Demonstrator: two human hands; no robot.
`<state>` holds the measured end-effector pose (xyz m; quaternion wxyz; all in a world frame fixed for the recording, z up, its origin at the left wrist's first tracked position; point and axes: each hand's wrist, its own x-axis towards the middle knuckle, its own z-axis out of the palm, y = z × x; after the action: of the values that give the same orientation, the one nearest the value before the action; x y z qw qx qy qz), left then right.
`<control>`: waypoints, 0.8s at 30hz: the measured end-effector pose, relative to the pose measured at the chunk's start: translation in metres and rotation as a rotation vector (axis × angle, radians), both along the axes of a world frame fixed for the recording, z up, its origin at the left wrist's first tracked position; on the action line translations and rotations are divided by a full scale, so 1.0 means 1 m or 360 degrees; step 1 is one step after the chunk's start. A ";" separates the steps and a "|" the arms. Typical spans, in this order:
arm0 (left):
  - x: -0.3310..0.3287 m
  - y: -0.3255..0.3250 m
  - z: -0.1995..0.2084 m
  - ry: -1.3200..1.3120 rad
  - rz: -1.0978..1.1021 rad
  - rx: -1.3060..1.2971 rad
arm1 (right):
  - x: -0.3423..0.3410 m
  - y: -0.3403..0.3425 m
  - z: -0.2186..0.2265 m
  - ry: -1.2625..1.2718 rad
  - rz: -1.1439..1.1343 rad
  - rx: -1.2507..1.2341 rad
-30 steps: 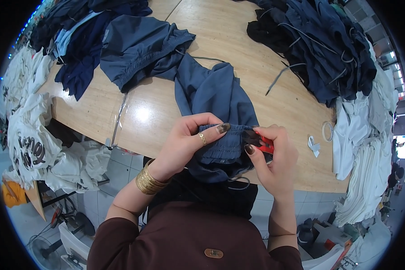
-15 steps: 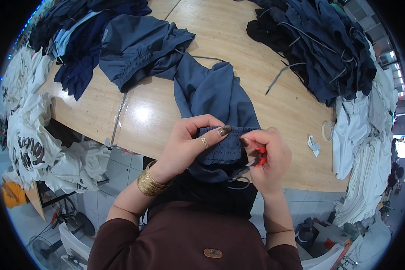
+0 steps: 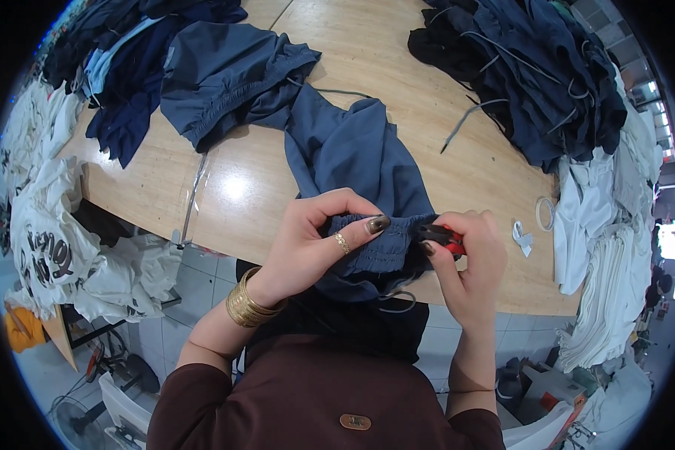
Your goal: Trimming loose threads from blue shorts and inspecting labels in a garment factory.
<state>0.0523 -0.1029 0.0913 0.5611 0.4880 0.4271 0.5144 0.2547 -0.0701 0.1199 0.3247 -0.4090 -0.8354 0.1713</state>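
Observation:
Blue-grey shorts [image 3: 345, 142] with a gathered elastic waistband [image 3: 382, 251] stretch from the table's near edge toward me. My left hand [image 3: 319, 232] pinches the waistband, thumb on top and fingers tucked behind the cloth. A pair of red-and-black thread snips [image 3: 444, 237] sits in my right hand [image 3: 472, 259], its dark tip against the right part of the waistband. The right thumb lies just below the tip. A grey drawstring loop [image 3: 399, 300] hangs under the waistband.
Another blue-grey garment [image 3: 229, 82] lies just beyond, on the wooden table [image 3: 262, 176]. Dark garments with cords [image 3: 532, 82] are heaped far right, navy ones [image 3: 127, 112] far left. White clothes [image 3: 60, 247] hang at the left; folded white pieces [image 3: 604, 292] stand right.
My right hand has moved right and turned, bringing the snips from below the waistband up to its right part. My left hand keeps its pinch in nearly the same place.

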 end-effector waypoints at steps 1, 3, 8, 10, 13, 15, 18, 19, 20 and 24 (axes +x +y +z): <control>0.000 0.000 0.000 0.0001 -0.0002 0.0000 | 0.000 0.000 0.000 0.0001 -0.0002 0.0000; 0.000 0.000 -0.001 0.0034 -0.0004 0.0038 | -0.003 -0.002 -0.001 -0.0164 -0.0001 0.0111; 0.000 -0.001 -0.001 -0.0028 -0.0013 -0.0028 | -0.008 -0.003 0.001 -0.0210 -0.0004 0.0159; 0.000 -0.001 -0.001 -0.0033 -0.0013 -0.0024 | -0.008 -0.003 0.003 -0.0228 0.0005 0.0159; -0.001 0.000 -0.002 -0.0042 -0.0016 -0.0014 | -0.007 -0.003 0.004 -0.0258 0.0032 0.0142; 0.000 0.000 -0.002 -0.0073 -0.0016 -0.0048 | -0.007 -0.003 0.005 -0.0266 0.0044 0.0086; 0.000 -0.001 -0.001 -0.0164 -0.0014 -0.0130 | -0.009 -0.004 0.006 -0.0228 0.0042 0.0024; 0.000 -0.001 0.000 -0.0163 -0.0015 -0.0130 | -0.010 -0.004 0.006 -0.0228 0.0041 0.0023; 0.000 -0.001 0.001 -0.0184 -0.0014 -0.0155 | -0.011 -0.004 0.007 -0.0244 0.0041 0.0011; 0.000 -0.001 0.001 -0.0225 -0.0019 -0.0180 | -0.011 -0.004 0.007 -0.0273 0.0058 0.0010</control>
<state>0.0525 -0.1034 0.0924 0.6195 0.4205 0.4121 0.5192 0.2437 -0.0738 0.1264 0.2500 -0.4058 -0.8681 0.1388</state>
